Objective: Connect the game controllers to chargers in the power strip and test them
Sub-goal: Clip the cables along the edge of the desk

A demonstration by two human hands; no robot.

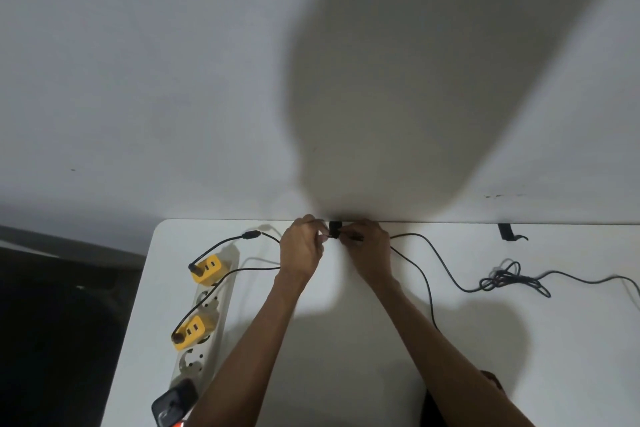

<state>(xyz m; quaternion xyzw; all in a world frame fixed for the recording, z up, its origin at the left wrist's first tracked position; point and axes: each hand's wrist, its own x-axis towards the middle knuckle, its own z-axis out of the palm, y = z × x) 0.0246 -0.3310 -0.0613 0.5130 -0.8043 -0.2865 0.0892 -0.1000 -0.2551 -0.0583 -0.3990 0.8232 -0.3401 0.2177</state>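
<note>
White wall is filling the upper part of the view, and a white counter [346,340] is butting against it below. Along the counter's left edge a power strip [221,291] is lying, carrying a far yellow charger [207,269] and a near yellow charger [192,331], each with a black lead plugged in.

Judging by this, the chargers are already seated and the step in hand is joining a lead to a device. The far lead [221,244] is running to the left hand [301,250], whose fingers are curling in and pinching its end. The right hand [369,250] is facing it, fingers curling round a small black object [335,229] just beside the wall. It is too small to tell whether this is a controller's port end or an adapter. A right-side cable [426,274] is trailing from under that hand toward the near edge.

Both forearms are reaching straight out from the near edge, wrists level, the two hands almost touching at the counter's far edge.

The next move is calling for lining the plug squarely with the socket and pushing it home while the right hand is bracing the object.

A black device [173,402], possibly a controller, is sitting at the near end of the strip. A tangled cable [512,279] is lying well apart to the right.
</note>
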